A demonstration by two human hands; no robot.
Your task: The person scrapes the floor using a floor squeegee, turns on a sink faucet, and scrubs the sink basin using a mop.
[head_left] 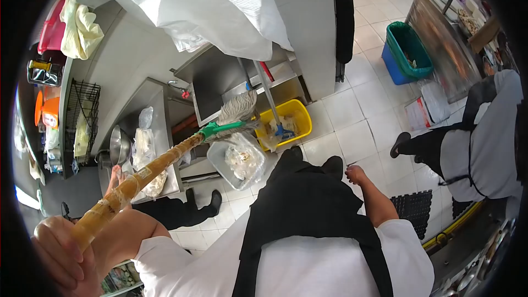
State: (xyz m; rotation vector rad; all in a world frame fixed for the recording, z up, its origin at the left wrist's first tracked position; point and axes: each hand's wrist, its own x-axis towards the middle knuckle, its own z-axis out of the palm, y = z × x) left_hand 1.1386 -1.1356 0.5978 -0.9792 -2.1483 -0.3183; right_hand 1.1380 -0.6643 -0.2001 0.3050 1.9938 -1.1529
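Observation:
My left hand (60,253) is closed around the taped wooden handle of a mop (140,179), held up slantwise at the left. A green clamp (221,127) joins the handle to the grey string mop head (239,109), which is raised in front of the low sink and overlaps the edge of the yellow bucket (304,113). In that bucket stands another mop (269,94) with a grey pole and blue fitting. My right hand (356,175) hangs low at my side with fingers curled; what it holds, if anything, is too small to make out.
A lined bin (220,162) with waste stands by my feet, and a blue bin with a green liner (401,71) farther right. Co-workers stand at the left, by the steel counter (165,143), and at the right (478,143). A black floor mat (412,212) lies right.

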